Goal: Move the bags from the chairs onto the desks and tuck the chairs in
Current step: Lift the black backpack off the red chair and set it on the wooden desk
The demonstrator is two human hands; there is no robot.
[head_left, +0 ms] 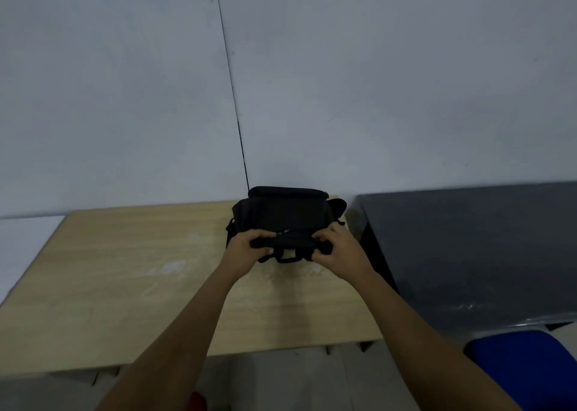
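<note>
The left hand (246,248) was curled tight on the near left corner of a black bag (282,220), fingers wrapped over its top edge and thumb tucked beneath. The right hand (338,250) was clamped the same way on the near right corner, its fingers bent over the fabric. Both bare forearms reached in from the 6 o'clock edge of the view and converged on the bag.

The bag sat on the desk (125,279), at about 1 o'clock on its top, close to the far edge and the wall (374,82). It looked like soft, matte woven fabric, boxy with rounded corners, and a padded flap or lid ran across its far side. A short carry loop (288,254) hung between the two hands, and a small metal zip pull (282,232) showed just above it. Straps trailed at both sides. No label or writing could be read on it.

The desk had a pale wood-grain laminate top, rectangular, with faint whitish scuffs across the middle. At 3 o'clock, butted against it, stood a second desk (484,254) with a smooth dark grey surface. At 5 o'clock, the rounded blue cloth seat of a chair (524,370) showed at the corner. The wall was plain grey-white, with a thin dark seam (231,76) running down to the bag.
</note>
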